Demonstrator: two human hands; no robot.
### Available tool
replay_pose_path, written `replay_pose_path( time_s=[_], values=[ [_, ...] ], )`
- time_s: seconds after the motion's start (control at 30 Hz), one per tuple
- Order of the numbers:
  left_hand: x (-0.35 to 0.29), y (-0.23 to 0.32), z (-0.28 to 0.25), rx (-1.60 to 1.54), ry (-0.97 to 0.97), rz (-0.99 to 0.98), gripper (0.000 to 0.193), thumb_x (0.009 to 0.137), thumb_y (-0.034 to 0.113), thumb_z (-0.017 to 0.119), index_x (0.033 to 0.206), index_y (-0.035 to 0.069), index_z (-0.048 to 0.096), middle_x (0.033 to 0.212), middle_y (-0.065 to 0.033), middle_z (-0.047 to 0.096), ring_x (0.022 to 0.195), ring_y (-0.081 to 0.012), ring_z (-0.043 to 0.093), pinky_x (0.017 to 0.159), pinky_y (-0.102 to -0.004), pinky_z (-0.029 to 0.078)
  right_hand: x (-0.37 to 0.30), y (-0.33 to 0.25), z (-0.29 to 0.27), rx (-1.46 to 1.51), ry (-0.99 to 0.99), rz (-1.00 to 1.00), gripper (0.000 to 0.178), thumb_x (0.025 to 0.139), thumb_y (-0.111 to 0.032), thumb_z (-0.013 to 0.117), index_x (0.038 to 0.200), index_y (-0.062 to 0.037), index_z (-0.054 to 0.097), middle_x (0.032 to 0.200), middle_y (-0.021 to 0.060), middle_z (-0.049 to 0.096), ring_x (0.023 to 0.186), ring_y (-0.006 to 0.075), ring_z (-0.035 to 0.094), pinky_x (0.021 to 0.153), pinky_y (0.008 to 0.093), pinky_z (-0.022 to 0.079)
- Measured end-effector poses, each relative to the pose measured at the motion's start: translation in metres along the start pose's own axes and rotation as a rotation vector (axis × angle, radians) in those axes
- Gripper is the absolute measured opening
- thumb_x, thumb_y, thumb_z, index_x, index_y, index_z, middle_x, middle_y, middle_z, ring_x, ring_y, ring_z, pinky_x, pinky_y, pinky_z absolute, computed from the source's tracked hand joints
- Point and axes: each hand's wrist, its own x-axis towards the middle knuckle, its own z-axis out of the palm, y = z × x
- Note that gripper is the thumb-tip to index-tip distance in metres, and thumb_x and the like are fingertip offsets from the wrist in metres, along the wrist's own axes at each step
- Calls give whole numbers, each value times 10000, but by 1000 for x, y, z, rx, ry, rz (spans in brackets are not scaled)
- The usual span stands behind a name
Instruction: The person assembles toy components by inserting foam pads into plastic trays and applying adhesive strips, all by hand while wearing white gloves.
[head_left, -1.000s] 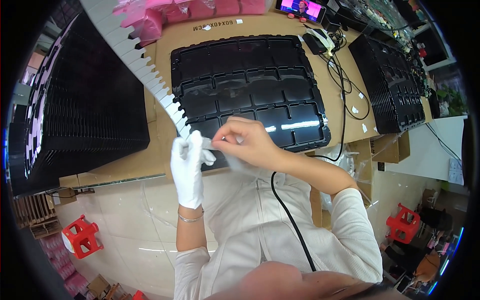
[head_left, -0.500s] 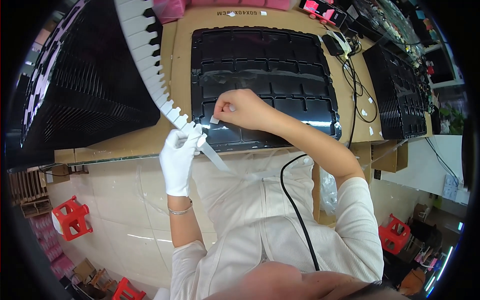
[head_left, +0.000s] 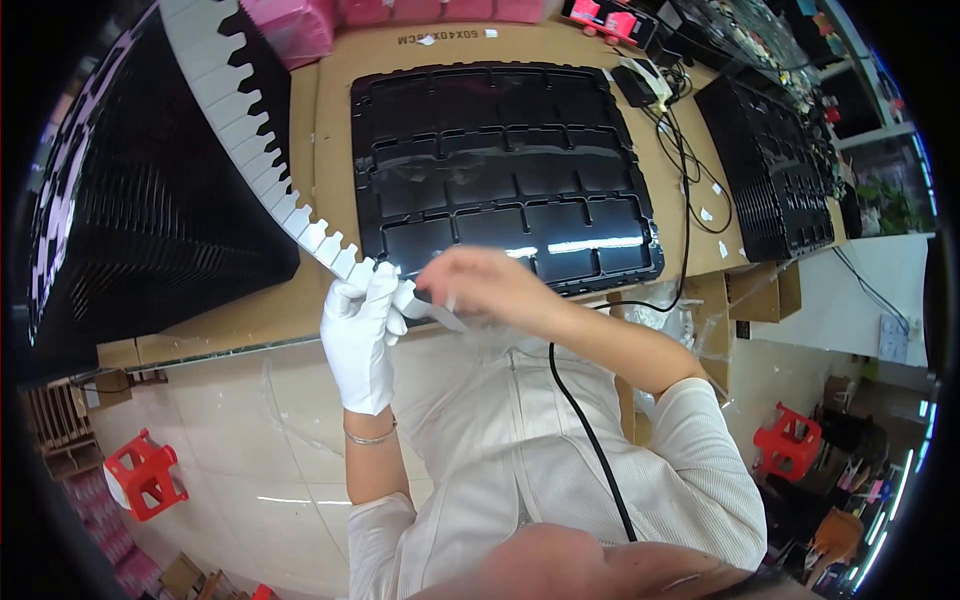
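My left hand (head_left: 358, 350), in a white glove, is closed on a long strip of white stickers (head_left: 262, 180) with notched edges. The strip curves up past the stacked trays at the left, and its loose translucent end hangs beyond my fingers. Close to that end is my bare right hand (head_left: 485, 285), blurred by motion over the near edge of a black plastic tray (head_left: 490, 185). Its fingers look bent, but I cannot tell whether anything is between them. The tray lies flat on cardboard, with shallow ribbed compartments.
A tall stack of black trays (head_left: 150, 190) rises at the left; another stack (head_left: 765, 170) stands at the right. Black cables (head_left: 685, 150) run beside the tray. Pink packages (head_left: 285, 30) sit at the back. A red stool (head_left: 145, 475) stands on the floor.
My right hand has moved from above the tray, where it pinched a small white piece, down toward the strip's end. The view has shifted slightly; my left hand keeps its hold.
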Motion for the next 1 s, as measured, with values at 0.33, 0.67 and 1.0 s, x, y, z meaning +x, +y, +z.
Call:
replay_pose_path(
  time_s=[0.33,0.67,1.0],
  values=[
    [42,14,-54,-3,-804,94,105,820,68,658,799,36,561,733,-118,621,503,-109,521,474,-214,432,-7,-4,-22,-701,-57,-708,143,741,-21,730,846,-25,634,769,42,564,722,145,550,602,283,435],
    [85,39,-19,863,-607,163,111,771,-6,508,827,-16,603,755,-81,667,701,-139,638,684,-263,499,37,-2,-28,-1342,-107,-1168,275,694,-46,613,960,26,612,798,66,500,762,215,546,654,311,478],
    [93,28,-20,848,-667,93,150,776,3,511,877,-24,618,814,-110,683,757,-170,653,739,-292,510,36,3,-22,-1445,-156,-952,334,735,-56,595,1058,19,634,832,72,536,809,220,552,713,318,489]
  ],
)
